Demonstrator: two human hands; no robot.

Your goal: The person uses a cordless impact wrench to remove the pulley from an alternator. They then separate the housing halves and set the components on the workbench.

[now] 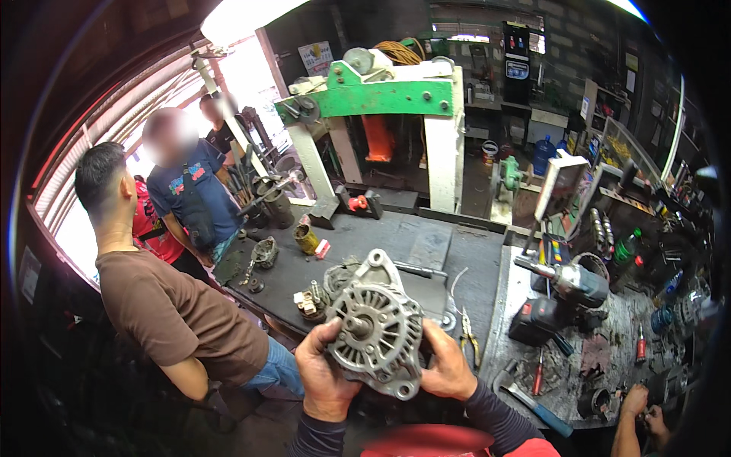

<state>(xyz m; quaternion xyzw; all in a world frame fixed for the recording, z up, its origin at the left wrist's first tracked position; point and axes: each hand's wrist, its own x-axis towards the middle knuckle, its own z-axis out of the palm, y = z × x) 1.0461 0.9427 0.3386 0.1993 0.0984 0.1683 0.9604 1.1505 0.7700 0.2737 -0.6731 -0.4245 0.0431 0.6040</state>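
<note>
An alternator (377,327) with a finned grey metal housing and a bare central shaft is held up over the dark workbench (365,240). My left hand (326,369) grips its left side, thumb near the shaft. On the opposite side, my right hand (448,364) wraps round the housing's edge. A mounting ear points up and another points down. Just beyond it lie small metal and cream-coloured parts (311,302). Yellow-handled pliers (468,339) rest close to my right hand.
A green-and-white press frame (381,99) stands behind the bench. At right, a cordless impact wrench (571,278), a blue-handled hammer (537,404) and screwdrivers crowd a metal bench. Another person's hands (640,407) work at lower right. Several people, one in a brown shirt (164,312), stand at left.
</note>
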